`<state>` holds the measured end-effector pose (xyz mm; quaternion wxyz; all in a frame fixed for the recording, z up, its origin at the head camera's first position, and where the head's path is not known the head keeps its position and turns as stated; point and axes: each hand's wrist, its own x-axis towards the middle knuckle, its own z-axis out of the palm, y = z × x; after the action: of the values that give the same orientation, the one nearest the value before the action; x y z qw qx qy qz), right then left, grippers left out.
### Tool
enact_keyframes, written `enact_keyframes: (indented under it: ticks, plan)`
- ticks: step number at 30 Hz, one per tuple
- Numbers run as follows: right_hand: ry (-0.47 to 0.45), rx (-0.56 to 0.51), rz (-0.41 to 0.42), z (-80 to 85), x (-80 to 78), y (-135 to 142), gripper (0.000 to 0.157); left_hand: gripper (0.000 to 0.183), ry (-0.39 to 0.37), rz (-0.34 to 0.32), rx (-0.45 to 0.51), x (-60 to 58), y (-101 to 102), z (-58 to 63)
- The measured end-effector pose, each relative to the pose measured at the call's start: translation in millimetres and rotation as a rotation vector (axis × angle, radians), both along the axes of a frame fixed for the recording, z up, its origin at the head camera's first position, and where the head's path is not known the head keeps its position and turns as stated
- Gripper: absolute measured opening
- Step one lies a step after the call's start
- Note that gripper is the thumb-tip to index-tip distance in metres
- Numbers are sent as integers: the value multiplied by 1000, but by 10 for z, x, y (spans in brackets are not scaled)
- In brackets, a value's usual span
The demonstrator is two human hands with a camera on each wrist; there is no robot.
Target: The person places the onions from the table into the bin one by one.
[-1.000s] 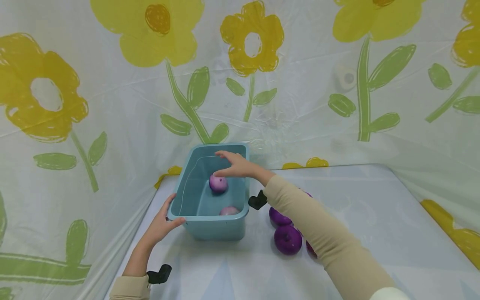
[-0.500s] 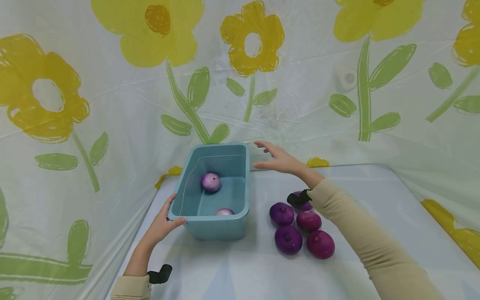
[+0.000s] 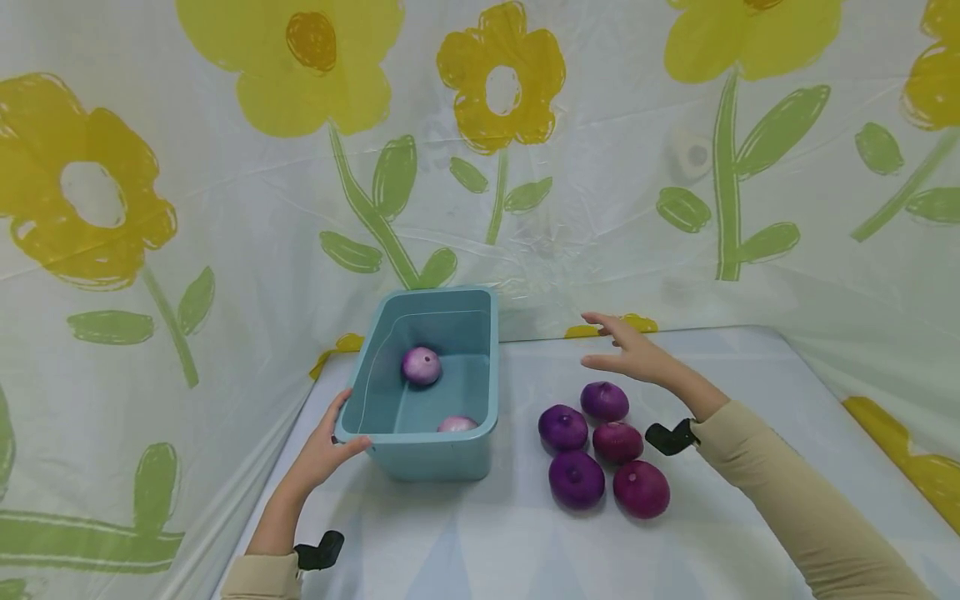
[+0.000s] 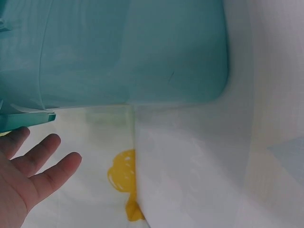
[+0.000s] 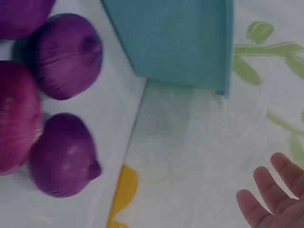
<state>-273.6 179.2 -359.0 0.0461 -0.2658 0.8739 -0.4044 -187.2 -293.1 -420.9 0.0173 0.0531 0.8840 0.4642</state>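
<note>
A blue-green plastic bin (image 3: 431,457) stands on the table with two red onions inside: one near the middle (image 3: 422,366), the other (image 3: 457,424) partly hidden behind the front wall. My left hand (image 3: 321,454) rests at the bin's front left corner, thumb along the front rim and fingers at the left rim. In the left wrist view the fingers (image 4: 56,176) look straight and spread. My right hand (image 3: 633,354) holds nothing, its fingers apart, behind and above several red onions; the nearest is the rearmost onion (image 3: 604,402).
More red onions (image 3: 575,481) sit close together right of the bin, one (image 3: 641,489) at the front right of the group. A white curtain (image 3: 600,208) with yellow flowers hangs behind the pale table (image 3: 750,400).
My right hand has moved from over the bin to the right, to beyond the onion group. The onion inside the bin has shifted slightly left. My left hand has stayed at the corner.
</note>
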Motion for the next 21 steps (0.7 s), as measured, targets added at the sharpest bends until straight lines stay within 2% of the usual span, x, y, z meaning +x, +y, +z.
enact_keyframes:
  ticks: [12,21]
  plan:
    - [-20,20,-53,-574,219,393,70,85,-6,0,7,6,17,4]
    - [-73,4,-61,-979,404,516,70,85,-4,2,10,12,25,12]
